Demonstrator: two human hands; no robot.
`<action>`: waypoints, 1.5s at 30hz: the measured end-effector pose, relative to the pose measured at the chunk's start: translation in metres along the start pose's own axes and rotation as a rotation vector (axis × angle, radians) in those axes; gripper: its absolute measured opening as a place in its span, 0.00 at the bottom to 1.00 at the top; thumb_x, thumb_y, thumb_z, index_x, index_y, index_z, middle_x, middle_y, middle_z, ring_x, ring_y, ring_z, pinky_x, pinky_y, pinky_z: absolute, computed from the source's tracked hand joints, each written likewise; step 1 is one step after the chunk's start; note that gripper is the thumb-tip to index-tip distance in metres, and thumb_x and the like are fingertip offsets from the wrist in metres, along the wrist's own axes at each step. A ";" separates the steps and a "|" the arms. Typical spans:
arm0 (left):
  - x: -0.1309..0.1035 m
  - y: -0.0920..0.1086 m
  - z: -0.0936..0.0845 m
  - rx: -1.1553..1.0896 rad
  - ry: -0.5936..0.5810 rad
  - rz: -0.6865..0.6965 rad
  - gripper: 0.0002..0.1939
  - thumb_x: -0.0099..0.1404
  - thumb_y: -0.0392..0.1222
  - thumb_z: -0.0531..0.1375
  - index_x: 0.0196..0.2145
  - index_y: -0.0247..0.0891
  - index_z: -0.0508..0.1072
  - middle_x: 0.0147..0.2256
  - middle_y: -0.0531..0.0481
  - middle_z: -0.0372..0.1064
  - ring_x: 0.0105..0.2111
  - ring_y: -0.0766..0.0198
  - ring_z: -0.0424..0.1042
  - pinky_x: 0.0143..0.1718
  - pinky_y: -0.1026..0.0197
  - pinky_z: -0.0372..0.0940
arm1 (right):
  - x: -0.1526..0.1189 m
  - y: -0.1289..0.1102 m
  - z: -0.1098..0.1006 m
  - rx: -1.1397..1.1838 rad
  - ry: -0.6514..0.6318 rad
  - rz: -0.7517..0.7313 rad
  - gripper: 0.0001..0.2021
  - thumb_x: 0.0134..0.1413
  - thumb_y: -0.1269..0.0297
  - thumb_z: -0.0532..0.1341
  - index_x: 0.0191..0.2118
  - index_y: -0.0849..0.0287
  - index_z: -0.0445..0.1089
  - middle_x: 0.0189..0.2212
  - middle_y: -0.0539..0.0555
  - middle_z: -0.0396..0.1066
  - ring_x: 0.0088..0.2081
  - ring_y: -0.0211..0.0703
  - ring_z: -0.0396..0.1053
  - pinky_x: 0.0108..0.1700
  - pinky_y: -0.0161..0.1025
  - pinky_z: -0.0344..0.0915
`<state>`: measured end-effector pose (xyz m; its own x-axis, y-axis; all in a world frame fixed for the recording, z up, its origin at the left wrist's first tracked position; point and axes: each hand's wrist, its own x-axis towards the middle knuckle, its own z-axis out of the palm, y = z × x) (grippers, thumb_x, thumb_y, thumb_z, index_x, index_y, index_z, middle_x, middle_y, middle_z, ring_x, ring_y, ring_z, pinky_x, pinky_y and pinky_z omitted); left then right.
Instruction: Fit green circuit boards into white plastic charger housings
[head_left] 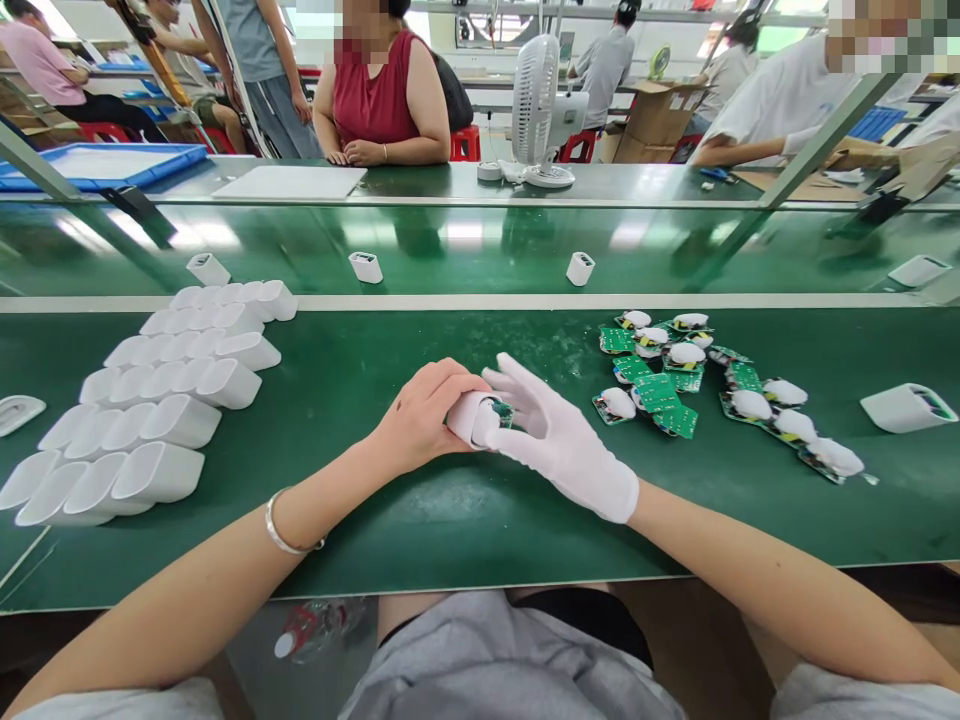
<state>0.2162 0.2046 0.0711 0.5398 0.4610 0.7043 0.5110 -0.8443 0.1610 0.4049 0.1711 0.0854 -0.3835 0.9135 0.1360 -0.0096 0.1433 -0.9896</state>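
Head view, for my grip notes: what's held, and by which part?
The left hand holds the white housing by its outer wall; the right hand is at its open end.

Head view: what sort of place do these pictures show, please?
Probably a factory assembly line for small electronic devices: loose circuit boards lie piled on a long green bench, white casings lie in rows, and other people are at benches beyond.

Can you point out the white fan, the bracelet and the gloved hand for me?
Fan (pixel 535 100): head view, front grille.
Bracelet (pixel 275 523): head view, outer band.
Gloved hand (pixel 551 440): head view, back of the hand.
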 end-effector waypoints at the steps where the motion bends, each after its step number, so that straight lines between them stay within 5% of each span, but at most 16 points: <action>1: 0.000 0.002 0.000 -0.013 0.007 0.014 0.15 0.61 0.48 0.60 0.42 0.39 0.64 0.33 0.47 0.68 0.32 0.62 0.68 0.34 0.60 0.65 | 0.002 -0.001 0.001 0.073 -0.069 0.071 0.32 0.47 0.54 0.66 0.58 0.55 0.61 0.52 0.57 0.67 0.49 0.46 0.68 0.49 0.46 0.69; 4: 0.001 0.008 0.001 -0.021 0.029 0.044 0.13 0.62 0.45 0.59 0.42 0.38 0.64 0.32 0.47 0.68 0.32 0.63 0.68 0.33 0.61 0.65 | 0.006 -0.004 0.004 0.159 -0.169 0.171 0.25 0.44 0.56 0.67 0.49 0.59 0.68 0.39 0.52 0.72 0.42 0.43 0.70 0.45 0.42 0.69; 10: 0.003 0.010 0.003 -0.001 0.043 0.089 0.15 0.59 0.48 0.62 0.40 0.39 0.65 0.30 0.49 0.69 0.30 0.63 0.69 0.32 0.61 0.64 | 0.008 -0.001 0.007 0.206 -0.021 0.292 0.27 0.33 0.56 0.72 0.41 0.61 0.67 0.35 0.51 0.72 0.32 0.38 0.71 0.35 0.38 0.69; 13: 0.003 0.010 0.003 -0.052 0.013 0.057 0.19 0.55 0.51 0.65 0.40 0.39 0.67 0.31 0.49 0.70 0.31 0.62 0.69 0.33 0.60 0.64 | 0.011 -0.002 0.001 0.125 -0.062 0.306 0.26 0.33 0.53 0.71 0.38 0.60 0.66 0.31 0.50 0.72 0.28 0.37 0.69 0.30 0.36 0.68; 16: 0.002 0.006 0.001 -0.165 -0.071 -0.085 0.21 0.54 0.52 0.66 0.41 0.38 0.69 0.34 0.47 0.72 0.35 0.60 0.68 0.37 0.58 0.65 | 0.015 -0.004 -0.018 -0.206 -0.058 0.194 0.20 0.47 0.46 0.62 0.34 0.59 0.70 0.30 0.52 0.72 0.29 0.38 0.69 0.31 0.36 0.66; 19: -0.001 -0.002 0.002 -0.276 -0.237 -0.287 0.22 0.53 0.50 0.67 0.44 0.39 0.70 0.38 0.47 0.73 0.39 0.59 0.66 0.41 0.56 0.66 | 0.019 -0.001 -0.043 -0.807 0.194 0.088 0.19 0.49 0.44 0.60 0.29 0.58 0.72 0.30 0.55 0.72 0.30 0.41 0.69 0.31 0.37 0.63; 23: -0.005 -0.010 0.006 -0.416 -0.454 -0.413 0.25 0.53 0.50 0.67 0.47 0.42 0.71 0.44 0.47 0.72 0.39 0.59 0.66 0.41 0.56 0.66 | 0.024 0.010 -0.059 -1.186 0.131 0.281 0.09 0.45 0.57 0.66 0.27 0.57 0.71 0.23 0.53 0.71 0.25 0.42 0.68 0.27 0.37 0.60; 27: -0.006 -0.010 0.007 -0.487 -0.520 -0.383 0.25 0.55 0.46 0.65 0.50 0.41 0.69 0.45 0.47 0.72 0.42 0.60 0.66 0.43 0.57 0.65 | 0.024 0.003 -0.057 -0.992 0.069 0.343 0.07 0.50 0.62 0.61 0.25 0.57 0.68 0.18 0.49 0.67 0.21 0.39 0.65 0.26 0.36 0.59; 30: -0.004 -0.006 0.004 -0.478 -0.519 -0.312 0.21 0.58 0.41 0.63 0.50 0.41 0.69 0.45 0.48 0.72 0.40 0.61 0.65 0.43 0.59 0.64 | 0.022 -0.012 -0.050 -0.459 0.079 0.294 0.13 0.53 0.54 0.60 0.27 0.58 0.64 0.15 0.46 0.64 0.16 0.35 0.62 0.22 0.35 0.60; 34: -0.001 -0.003 0.000 -0.471 -0.533 -0.327 0.17 0.57 0.40 0.62 0.46 0.42 0.73 0.40 0.49 0.73 0.36 0.62 0.65 0.38 0.62 0.63 | 0.017 -0.017 -0.038 0.157 0.115 0.204 0.20 0.43 0.47 0.66 0.29 0.57 0.60 0.16 0.44 0.64 0.18 0.35 0.66 0.21 0.33 0.65; 40: -0.002 -0.005 0.002 -0.683 -0.610 -0.622 0.23 0.51 0.47 0.66 0.45 0.37 0.74 0.31 0.54 0.69 0.28 0.67 0.64 0.30 0.67 0.61 | 0.017 0.010 -0.016 0.237 0.402 0.195 0.20 0.43 0.48 0.66 0.29 0.58 0.60 0.17 0.44 0.63 0.17 0.35 0.68 0.17 0.30 0.66; 45: -0.002 -0.005 0.004 -0.698 -0.610 -0.645 0.25 0.48 0.48 0.68 0.44 0.37 0.75 0.28 0.56 0.67 0.25 0.69 0.60 0.28 0.68 0.59 | 0.020 0.020 -0.007 0.196 0.467 0.121 0.20 0.45 0.47 0.64 0.30 0.57 0.59 0.18 0.44 0.65 0.17 0.36 0.69 0.17 0.31 0.68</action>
<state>0.2152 0.2089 0.0666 0.6446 0.7608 -0.0751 0.4302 -0.2798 0.8583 0.4037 0.1949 0.0689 0.0595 0.9981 -0.0176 -0.1806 -0.0066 -0.9835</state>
